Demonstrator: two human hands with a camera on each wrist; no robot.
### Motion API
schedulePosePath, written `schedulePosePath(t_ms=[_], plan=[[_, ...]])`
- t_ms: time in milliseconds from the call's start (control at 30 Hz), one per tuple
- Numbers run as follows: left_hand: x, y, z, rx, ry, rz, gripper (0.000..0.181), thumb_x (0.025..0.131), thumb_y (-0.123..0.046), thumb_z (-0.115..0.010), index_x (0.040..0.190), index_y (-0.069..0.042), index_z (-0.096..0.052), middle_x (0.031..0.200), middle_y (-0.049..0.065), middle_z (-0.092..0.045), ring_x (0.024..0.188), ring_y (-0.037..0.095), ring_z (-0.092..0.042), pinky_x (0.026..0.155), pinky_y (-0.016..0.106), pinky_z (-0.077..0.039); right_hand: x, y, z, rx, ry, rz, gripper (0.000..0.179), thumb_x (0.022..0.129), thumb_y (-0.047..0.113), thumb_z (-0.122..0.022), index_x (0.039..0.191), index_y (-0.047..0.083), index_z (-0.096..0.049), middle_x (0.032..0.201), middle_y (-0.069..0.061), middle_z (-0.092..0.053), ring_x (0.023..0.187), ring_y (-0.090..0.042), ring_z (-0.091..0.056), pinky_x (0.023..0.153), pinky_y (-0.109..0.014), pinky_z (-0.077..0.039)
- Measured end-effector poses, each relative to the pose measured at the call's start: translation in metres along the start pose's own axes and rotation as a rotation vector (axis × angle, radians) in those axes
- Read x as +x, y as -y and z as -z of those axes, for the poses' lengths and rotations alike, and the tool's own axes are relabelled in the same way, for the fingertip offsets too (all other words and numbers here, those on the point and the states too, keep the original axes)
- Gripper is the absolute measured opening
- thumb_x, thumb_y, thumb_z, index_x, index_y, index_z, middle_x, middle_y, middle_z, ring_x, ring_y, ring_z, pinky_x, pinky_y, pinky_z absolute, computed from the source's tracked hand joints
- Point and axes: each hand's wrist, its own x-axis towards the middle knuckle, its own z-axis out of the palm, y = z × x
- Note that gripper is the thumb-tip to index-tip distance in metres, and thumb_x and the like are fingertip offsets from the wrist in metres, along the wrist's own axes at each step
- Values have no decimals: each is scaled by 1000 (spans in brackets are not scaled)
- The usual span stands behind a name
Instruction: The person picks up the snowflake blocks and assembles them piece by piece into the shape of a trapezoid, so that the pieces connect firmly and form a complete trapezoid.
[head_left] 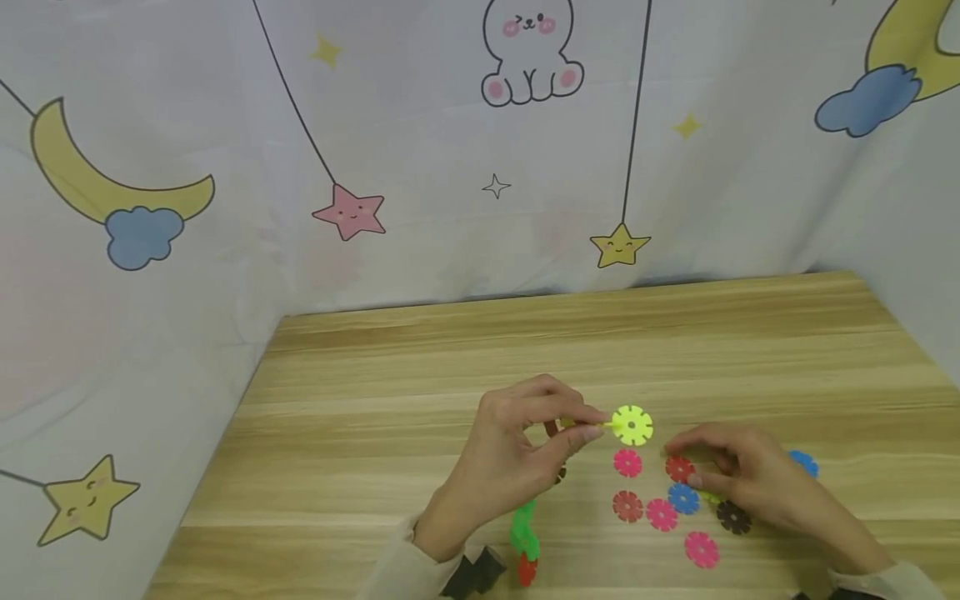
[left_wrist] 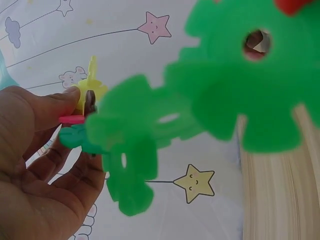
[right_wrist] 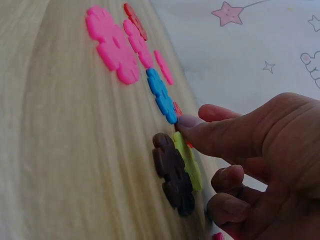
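My left hand [head_left: 517, 433] pinches a joined chain of notched plastic snowflake discs between thumb and fingers. A yellow disc [head_left: 632, 425] sticks out past the fingertips. From the left wrist view, green discs [left_wrist: 132, 165] slotted together run from the hand toward the camera, beside a brown disc [left_wrist: 90, 102] and a pink disc [left_wrist: 71, 119]. A red disc [head_left: 527, 571] ends the chain's low part. My right hand [head_left: 757, 475] is low over the table, its thumb and index finger at opposite edges of a flat red disc [head_left: 680, 468]. The thumb partly hides that disc in the right wrist view.
Loose discs lie close round the right hand: blue [head_left: 683, 498], black [head_left: 734, 517], pink [head_left: 702, 550] and several others. Another blue disc [head_left: 804, 463] lies beyond the right hand. The wooden table [head_left: 375, 392] meets a printed cloth [head_left: 450, 250] at its back.
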Motion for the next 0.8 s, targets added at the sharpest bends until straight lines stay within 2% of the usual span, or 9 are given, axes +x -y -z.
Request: schedulePosePath(t_ms=[100, 233, 333, 467, 633, 800], plan=[[0, 0, -1, 2, 2, -6, 8, 95, -6, -82, 101, -8, -85, 96, 3, -79, 83, 6, -68, 67, 18, -60, 1, 2, 0, -37, 6, -4, 37, 88, 12, -88, 120, 29, -78, 111, 10, -77, 80, 8, -53, 64, -17, -47], [1, 0, -1, 0, 4, 0, 8, 94, -5, -82, 102, -8, -85, 96, 3, -79, 83, 6, -68, 67, 18, -60, 1, 3, 0, -28, 18, -10, 41, 87, 11, -88, 123, 27, -76, 116, 8, -78, 101, 10, -63, 81, -16, -58], [1, -1, -1, -3, 6, 12, 8, 94, -6, -82, 102, -8, -85, 97, 3, -79, 83, 5, -68, 67, 18, -60, 1, 4, -1, 14, 6, -4, 41, 88, 7, -87, 123, 23, -76, 103, 10, -74, 87, 5, -63, 72, -17, -58], [1, -1, 0, 0, 5, 14, 8, 94, -6, -82, 102, -8, -85, 97, 3, -79, 83, 5, -68, 67, 18, -59, 1, 7, -1, 52, -19, -14, 36, 90, 6, -85, 121, 21, -76, 92, 13, -66, 76, -2, -57, 62, -19, -52], [1, -1, -1, 0, 4, 4, 8, 94, -6, -82, 101, -8, -85, 96, 3, -79, 83, 5, -68, 67, 18, -59, 2, 14, 1, 85, -32, -62, 30, 92, 8, -84, 119, 20, -77, 94, 12, -70, 80, -4, -60, 69, -18, -56], [1, -1, -1, -3, 3, 4, 7, 94, -6, -82, 101, -8, -85, 96, 2, -79, 84, 5, -68, 67, 18, -59, 3, 24, 2, 108, -66, -84, 24, 92, 8, -84, 113, 20, -79, 93, 11, -74, 79, -5, -63, 69, -19, -56]])
